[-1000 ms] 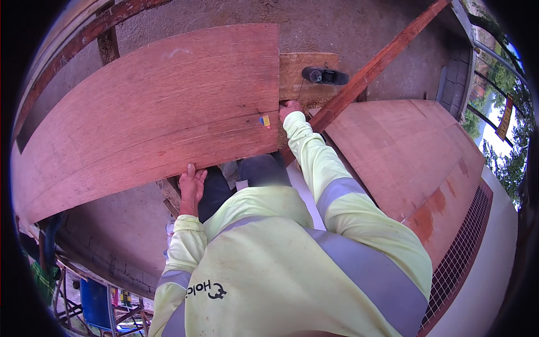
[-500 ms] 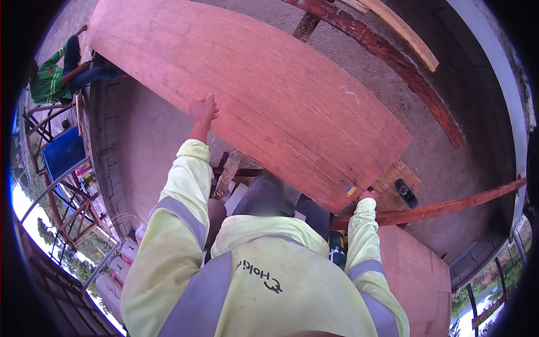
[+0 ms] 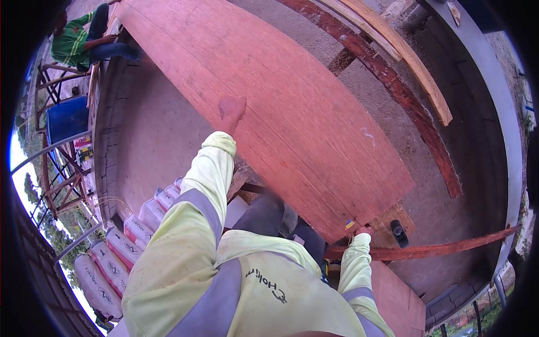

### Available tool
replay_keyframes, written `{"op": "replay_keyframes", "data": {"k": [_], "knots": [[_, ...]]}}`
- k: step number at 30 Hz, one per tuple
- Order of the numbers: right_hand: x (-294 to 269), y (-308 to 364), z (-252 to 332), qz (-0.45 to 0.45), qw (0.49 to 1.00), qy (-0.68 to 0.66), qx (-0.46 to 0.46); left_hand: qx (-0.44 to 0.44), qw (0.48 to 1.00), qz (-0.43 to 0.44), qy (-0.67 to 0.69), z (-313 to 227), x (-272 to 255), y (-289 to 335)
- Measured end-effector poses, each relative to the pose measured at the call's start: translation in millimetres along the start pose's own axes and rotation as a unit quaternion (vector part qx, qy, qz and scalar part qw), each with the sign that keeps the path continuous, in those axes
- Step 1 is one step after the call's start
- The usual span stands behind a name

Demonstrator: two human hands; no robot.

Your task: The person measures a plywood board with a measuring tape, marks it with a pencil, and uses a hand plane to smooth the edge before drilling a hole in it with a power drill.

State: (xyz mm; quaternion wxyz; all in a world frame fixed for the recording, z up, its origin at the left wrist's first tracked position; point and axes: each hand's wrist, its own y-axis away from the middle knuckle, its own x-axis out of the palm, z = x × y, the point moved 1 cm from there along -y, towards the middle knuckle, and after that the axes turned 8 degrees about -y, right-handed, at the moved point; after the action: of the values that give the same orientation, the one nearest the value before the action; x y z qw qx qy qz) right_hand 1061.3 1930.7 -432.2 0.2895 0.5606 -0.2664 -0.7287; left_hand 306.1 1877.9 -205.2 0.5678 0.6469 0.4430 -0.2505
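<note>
A large reddish plywood sheet [image 3: 292,101] slopes from the far left down to the near right, with a thin dark line running along its length. Over its left edge, close to that line, is my left hand [image 3: 232,109], fingers curled closed and slightly blurred; whatever they hold is hidden. My right hand [image 3: 364,231] is closed at the near right corner of the sheet. Its fingers are partly hidden, so I cannot make out what they grip. Just beside it, a small yellow and blue object [image 3: 350,223] lies on the plywood.
A co-worker in a green shirt [image 3: 73,42] sits at the sheet's far end. A black cylindrical object [image 3: 399,233] rests on a wood piece near my right hand. Reddish beams [image 3: 415,95] lie to the right. Several white and red sacks [image 3: 98,286] are stacked at left.
My view has shifted, so the sheet appears lower and further right. My left hand has moved inward over the plywood, its fingers now turned down. My right hand stays at the corner.
</note>
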Motion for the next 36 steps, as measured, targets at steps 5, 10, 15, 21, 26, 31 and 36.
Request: {"op": "replay_keyframes", "data": {"k": [5,10,15,21,26,31,36], "knots": [[-1,3,-1,0.099,0.968,0.23,-0.01,0.091,0.993,-0.045,0.068,2,-82,50],[-8,3,7,0.134,0.94,0.31,-0.041,0.09,0.969,-0.049,0.227,5,-116,77],[-15,2,12,0.141,0.919,0.361,-0.079,-0.005,0.987,-0.044,0.152,-6,-51,29],[-20,1,4,0.182,0.894,0.394,-0.11,-0.028,0.998,-0.057,-0.005,21,1,-45],[-17,-9,-9,0.148,0.882,0.437,-0.102,-0.007,0.998,-0.064,-0.026,23,9,-68],[-32,4,5,-0.002,0.975,-0.048,0.215,0.079,0.99,-0.112,-0.042,9,-62,-18],[-49,13,44,0.193,0.928,0.317,-0.02,0.141,0.96,-0.231,0.07,14,-117,40]]}}
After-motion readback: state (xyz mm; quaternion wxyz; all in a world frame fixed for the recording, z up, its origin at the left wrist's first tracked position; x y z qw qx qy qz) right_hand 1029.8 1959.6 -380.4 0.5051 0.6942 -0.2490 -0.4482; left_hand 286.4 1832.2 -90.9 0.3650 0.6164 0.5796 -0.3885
